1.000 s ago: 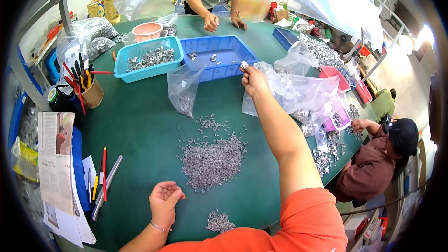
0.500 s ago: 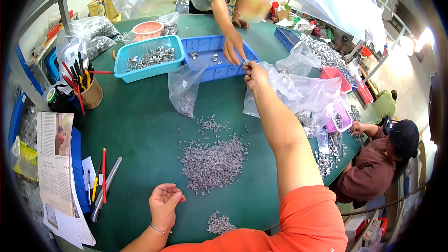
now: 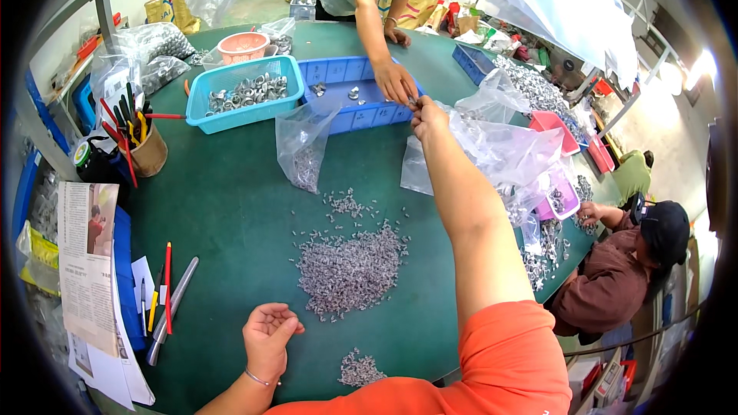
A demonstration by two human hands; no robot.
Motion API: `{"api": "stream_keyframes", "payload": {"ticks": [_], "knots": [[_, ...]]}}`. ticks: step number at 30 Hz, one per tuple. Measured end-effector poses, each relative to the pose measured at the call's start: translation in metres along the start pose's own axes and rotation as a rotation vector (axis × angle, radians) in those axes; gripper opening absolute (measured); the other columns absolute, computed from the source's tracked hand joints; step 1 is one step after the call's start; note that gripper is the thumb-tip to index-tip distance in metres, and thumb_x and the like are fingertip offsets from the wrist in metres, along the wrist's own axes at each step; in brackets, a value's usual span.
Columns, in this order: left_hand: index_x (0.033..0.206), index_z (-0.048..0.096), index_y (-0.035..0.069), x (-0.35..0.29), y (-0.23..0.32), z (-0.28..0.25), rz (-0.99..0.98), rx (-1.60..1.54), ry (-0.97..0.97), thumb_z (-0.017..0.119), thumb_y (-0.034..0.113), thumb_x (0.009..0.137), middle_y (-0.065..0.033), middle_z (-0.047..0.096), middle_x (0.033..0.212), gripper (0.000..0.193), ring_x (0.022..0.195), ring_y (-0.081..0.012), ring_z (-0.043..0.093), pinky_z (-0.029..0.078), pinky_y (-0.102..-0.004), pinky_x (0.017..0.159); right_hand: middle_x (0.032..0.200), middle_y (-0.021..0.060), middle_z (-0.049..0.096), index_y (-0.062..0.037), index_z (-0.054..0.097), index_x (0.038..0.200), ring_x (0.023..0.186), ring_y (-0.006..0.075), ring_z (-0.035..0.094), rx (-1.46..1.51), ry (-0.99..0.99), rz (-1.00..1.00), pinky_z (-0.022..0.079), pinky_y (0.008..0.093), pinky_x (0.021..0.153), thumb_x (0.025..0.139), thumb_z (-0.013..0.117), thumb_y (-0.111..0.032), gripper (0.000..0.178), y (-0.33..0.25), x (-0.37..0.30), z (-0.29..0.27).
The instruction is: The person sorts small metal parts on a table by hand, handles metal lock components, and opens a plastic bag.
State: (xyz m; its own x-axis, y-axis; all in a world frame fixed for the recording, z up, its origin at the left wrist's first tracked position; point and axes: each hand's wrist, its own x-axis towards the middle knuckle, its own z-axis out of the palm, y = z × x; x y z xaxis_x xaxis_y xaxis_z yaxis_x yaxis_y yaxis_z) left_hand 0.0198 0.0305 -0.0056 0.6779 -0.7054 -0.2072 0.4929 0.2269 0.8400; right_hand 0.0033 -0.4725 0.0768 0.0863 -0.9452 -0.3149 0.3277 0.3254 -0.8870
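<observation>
Stretched far across the table, my right hand [image 3: 428,119] has its fingertips pinched on a small shiny metal piece [image 3: 413,104]. A co-worker's hand [image 3: 393,81] reaches over the blue tray [image 3: 369,117] and meets my fingertips at that piece; which of us bears it is hard to see. Near the front edge my left hand [image 3: 267,338] rests with loosely curled fingers, the thumb apart and nothing visible in it. Beyond it lies a large heap of tiny grey metal parts [image 3: 350,269], and a smaller pile of the parts [image 3: 360,369] is to its right.
A turquoise basket [image 3: 246,121] of metal pieces stands left of the tray, beside a clear bag of parts [image 3: 305,150]. Plastic bags [image 3: 500,146] and a purple basket [image 3: 567,196] are at right, near another seated person [image 3: 607,277]. Pens and a newspaper [image 3: 86,261] lie left.
The co-worker's hand has moved slightly right and closed in on my fingertips. My right hand has shifted a little to the right. My left hand stays almost in place.
</observation>
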Motion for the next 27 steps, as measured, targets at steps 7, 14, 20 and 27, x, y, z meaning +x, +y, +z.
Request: {"api": "stream_keyframes", "payload": {"ticks": [7,14,20,27], "knots": [[0.108,0.058,0.000,-0.001,0.001,0.001,-0.021,0.006,0.021,0.068,-0.004,0.085,-0.0091,0.064,0.091,0.026,0.075,-0.0172,0.066,0.057,-0.0325,0.070,0.071,0.0053,0.060,-0.0053,0.059,0.082,0.044,0.0077,0.033,0.073,-0.056,-0.006,0.023,0.0218,0.038,0.089,0.060,-0.013,0.011,-0.007,0.006,0.008],[0.108,0.058,0.000,0.005,0.001,0.003,-0.012,0.008,-0.001,0.068,-0.003,0.085,-0.0089,0.064,0.091,0.025,0.076,-0.0174,0.066,0.057,-0.0326,0.070,0.081,0.0078,0.062,-0.0017,0.057,0.095,0.049,0.0091,0.039,0.128,-0.182,-0.058,0.029,0.0238,0.042,0.100,0.052,-0.019,0.019,-0.019,0.001,0.011],[0.108,0.058,0.000,0.007,0.001,0.004,-0.003,0.005,0.001,0.069,-0.002,0.085,-0.0090,0.064,0.091,0.026,0.076,-0.0173,0.066,0.057,-0.0324,0.070,0.092,0.0129,0.065,0.0003,0.053,0.102,0.055,0.0126,0.046,0.299,-0.319,0.098,0.038,0.0253,0.049,0.103,0.042,-0.019,0.022,-0.014,-0.023,0.007],[0.108,0.058,-0.002,0.000,-0.001,0.000,0.006,-0.009,-0.015,0.068,-0.003,0.086,-0.0099,0.065,0.092,0.024,0.078,-0.0171,0.066,0.057,-0.0322,0.073,0.099,0.0096,0.070,-0.0039,0.059,0.106,0.076,0.0147,0.063,-0.286,-0.599,0.071,0.049,0.0255,0.062,0.102,0.048,-0.021,0.021,0.020,-0.121,-0.004]]}}
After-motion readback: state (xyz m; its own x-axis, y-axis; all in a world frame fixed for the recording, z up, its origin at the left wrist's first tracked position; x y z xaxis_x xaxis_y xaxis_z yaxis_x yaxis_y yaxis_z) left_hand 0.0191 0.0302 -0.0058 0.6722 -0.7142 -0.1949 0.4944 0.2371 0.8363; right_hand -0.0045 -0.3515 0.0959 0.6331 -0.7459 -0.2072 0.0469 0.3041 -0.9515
